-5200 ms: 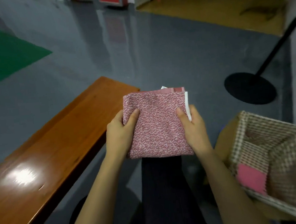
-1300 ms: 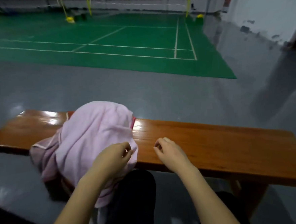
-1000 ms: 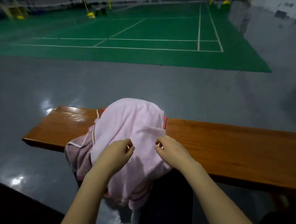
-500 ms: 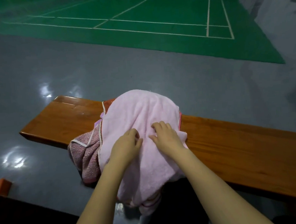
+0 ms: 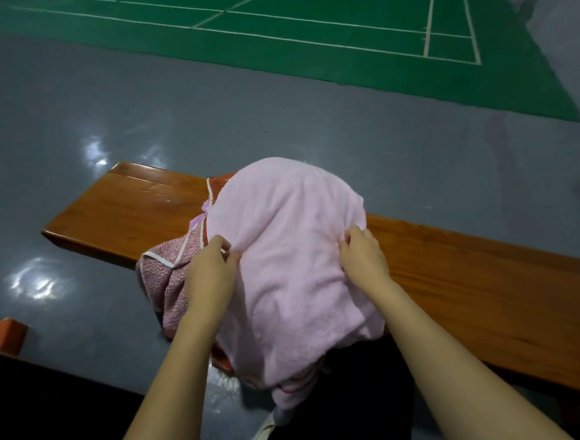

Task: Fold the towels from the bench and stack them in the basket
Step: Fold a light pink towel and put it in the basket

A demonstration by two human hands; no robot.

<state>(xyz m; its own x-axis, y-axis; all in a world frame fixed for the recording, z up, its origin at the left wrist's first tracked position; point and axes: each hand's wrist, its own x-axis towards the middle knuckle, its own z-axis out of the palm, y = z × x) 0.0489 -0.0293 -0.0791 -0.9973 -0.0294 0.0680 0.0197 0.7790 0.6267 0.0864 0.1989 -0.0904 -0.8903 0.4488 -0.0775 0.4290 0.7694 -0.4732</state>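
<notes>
Head view: left hand [image 5: 213, 273] and right hand [image 5: 363, 259] each pinch a fold of the pale pink towel [image 5: 294, 254], fingers curled into the cloth at its two sides. It lies heaped atop a patterned reddish towel [image 5: 169, 279] on the bench [image 5: 474, 275], front edge hanging off. Neither is folded yet; basket not in view, so the stack count cannot be told.
</notes>
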